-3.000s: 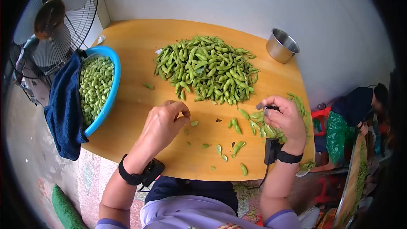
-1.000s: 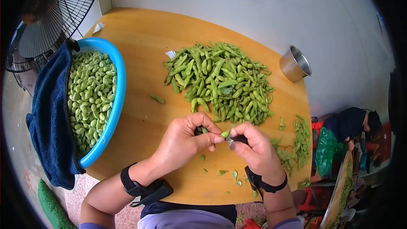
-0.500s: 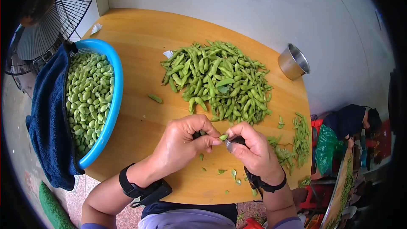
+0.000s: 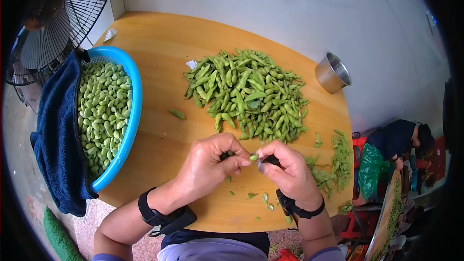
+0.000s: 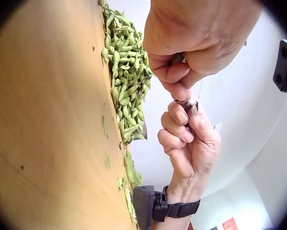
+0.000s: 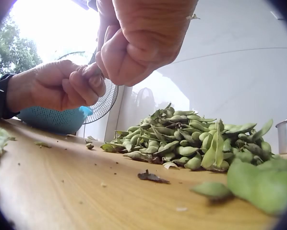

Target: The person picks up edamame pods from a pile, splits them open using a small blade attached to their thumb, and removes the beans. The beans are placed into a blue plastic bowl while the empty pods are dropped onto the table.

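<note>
In the lower middle of the head view, the left hand pinches a pod — its grip is narrow, at the fingertips. The right hand meets it there, its grip holding a small dark tool. Above them, a heap of pods lies on the counter; a blue basket with beans is at left, a metal cup — upper right.

Wooden table bears heaped pods; husks; metal cup.
</note>
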The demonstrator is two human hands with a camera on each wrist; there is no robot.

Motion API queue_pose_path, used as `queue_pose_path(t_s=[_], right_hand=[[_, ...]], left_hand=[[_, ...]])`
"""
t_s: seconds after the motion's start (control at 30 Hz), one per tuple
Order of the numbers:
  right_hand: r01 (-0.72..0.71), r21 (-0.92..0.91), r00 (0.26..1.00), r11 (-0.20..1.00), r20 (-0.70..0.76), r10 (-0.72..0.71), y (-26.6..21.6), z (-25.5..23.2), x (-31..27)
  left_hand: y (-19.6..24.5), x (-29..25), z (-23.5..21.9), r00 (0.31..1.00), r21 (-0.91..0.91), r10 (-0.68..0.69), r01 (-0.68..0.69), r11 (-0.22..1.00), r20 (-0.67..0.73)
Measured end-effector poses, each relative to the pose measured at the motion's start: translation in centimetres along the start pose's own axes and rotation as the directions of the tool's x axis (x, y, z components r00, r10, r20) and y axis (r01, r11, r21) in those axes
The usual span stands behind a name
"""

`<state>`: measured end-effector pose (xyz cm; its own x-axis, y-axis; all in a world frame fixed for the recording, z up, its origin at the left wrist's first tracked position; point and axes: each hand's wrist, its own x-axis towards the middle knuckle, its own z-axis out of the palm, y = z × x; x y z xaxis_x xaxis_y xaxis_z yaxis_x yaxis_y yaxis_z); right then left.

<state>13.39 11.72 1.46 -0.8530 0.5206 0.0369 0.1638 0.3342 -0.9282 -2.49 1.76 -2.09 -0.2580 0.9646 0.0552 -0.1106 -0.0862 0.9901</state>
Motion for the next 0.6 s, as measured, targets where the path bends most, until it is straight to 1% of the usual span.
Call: queue_pose_path(t_s=[0.13, 0.2, 0.23, 0.3, 0.33, 0.4, 0.43, 0.47, 0.5, 0.53, 0.57, 0.6], right_hand=[[-0.034, 0.038, 0.999, 0.999, -0.001, 0.034, 0.0, 0.02, -0.12], [-0.038, 0.072, 0.999, 0.997, 0.011, 0.037, 0.08, 0.0, -0.11], [-0.039, 0.071, 0.999, 0.997, 0.01, 0.039, 0.11, -0.01, -0.11], [-0.081, 0.125, 0.996, 0.989, 0.037, 0.077, 0.15, -0.02, -0.11], [-0.084, 0.126, 0.996, 0.988, 0.036, 0.08, 0.11, 0.01, -0.13], [-0.153, 0.289, 0.988, 0.945, 0.05, 0.145, -0.04, 0.05, -0.24], [-0.154, 0.292, 0.988, 0.944, 0.045, 0.147, 0.02, -0.13, -0.24], [-0.175, 0.372, 0.984, 0.912, 0.097, 0.149, 0.11, -0.47, -0.24], [-0.196, 0.447, 0.978, 0.873, 0.148, 0.144, 0.18, -0.73, -0.2], [-0.194, 0.447, 0.979, 0.873, 0.143, 0.144, 0.28, -0.87, -0.13], [-0.153, 0.47, 0.984, 0.869, 0.15, 0.092, 0.42, -0.92, -0.1], [-0.111, 0.494, 0.987, 0.862, 0.155, 0.039, 0.47, -0.89, -0.09]], left_hand=[[-0.23, -0.03, 0.13, 0.999, 0.001, 0.026, -0.026, 1.0, -0.018], [-0.27, -0.07, 0.18, 0.996, 0.069, 0.09, -0.089, 0.994, -0.008], [-0.4, -0.09, 0.24, 0.996, 0.067, 0.089, -0.089, 0.994, -0.007], [-0.71, -0.09, 0.34, 0.972, 0.212, 0.233, -0.228, 0.95, 0.002], [-0.56, -0.16, 0.38, 0.973, 0.211, 0.231, -0.226, 0.951, 0.003], [-0.03, -0.3, 0.45, 1.0, 0.039, 0.006, -0.006, 0.999, 0.009], [-0.01, -0.16, 0.4, 1.0, 0.04, 0.003, -0.004, 0.999, 0.014], [-0.01, 0.0, 0.31, 0.983, -0.276, -0.164, 0.181, 0.944, 0.085], [-0.06, 0.13, 0.23, 0.934, -0.544, -0.294, 0.357, 0.759, 0.203], [-0.67, 0.33, 0.08, 0.917, -0.614, -0.266, 0.397, 0.683, 0.297], [-0.86, 0.37, 0.16, 0.916, -0.612, -0.266, 0.399, 0.682, 0.301], [-0.95, 0.38, 0.2, 0.894, -0.671, -0.26, 0.446, 0.593, 0.364]])
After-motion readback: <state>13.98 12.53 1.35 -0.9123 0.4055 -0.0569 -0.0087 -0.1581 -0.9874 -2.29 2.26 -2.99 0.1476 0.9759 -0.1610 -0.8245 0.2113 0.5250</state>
